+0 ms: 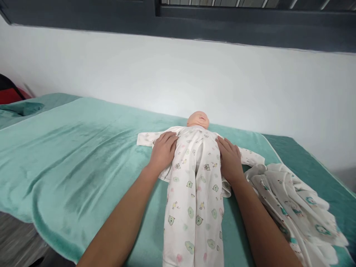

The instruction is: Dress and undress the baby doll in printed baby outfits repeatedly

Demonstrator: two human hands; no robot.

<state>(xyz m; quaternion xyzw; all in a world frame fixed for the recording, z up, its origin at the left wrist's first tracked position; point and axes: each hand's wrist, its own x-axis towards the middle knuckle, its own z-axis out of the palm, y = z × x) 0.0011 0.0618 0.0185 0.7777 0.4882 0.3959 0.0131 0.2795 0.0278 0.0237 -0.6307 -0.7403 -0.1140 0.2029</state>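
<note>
A baby doll lies face up on a green plush blanket, its bare head (198,119) toward the wall. Under or around its body a white printed baby shirt (147,138) spreads both sleeves sideways. White baby pants (194,185) with green cartoon prints lie lengthwise over the shirt, legs toward me. My left hand (164,150) rests flat on the shirt at the pants' left edge, fingers stretched out. On the other side my right hand (229,157) lies flat against the pants' right edge, fingers extended. The doll's arms and legs are hidden by cloth.
A rumpled white printed cloth (294,207) lies to the right of my right forearm. The green blanket (69,159) covers the bed, with a darker green cover (308,163) at the right. Behind stands a white wall (139,74). Something red and black (9,91) is at far left.
</note>
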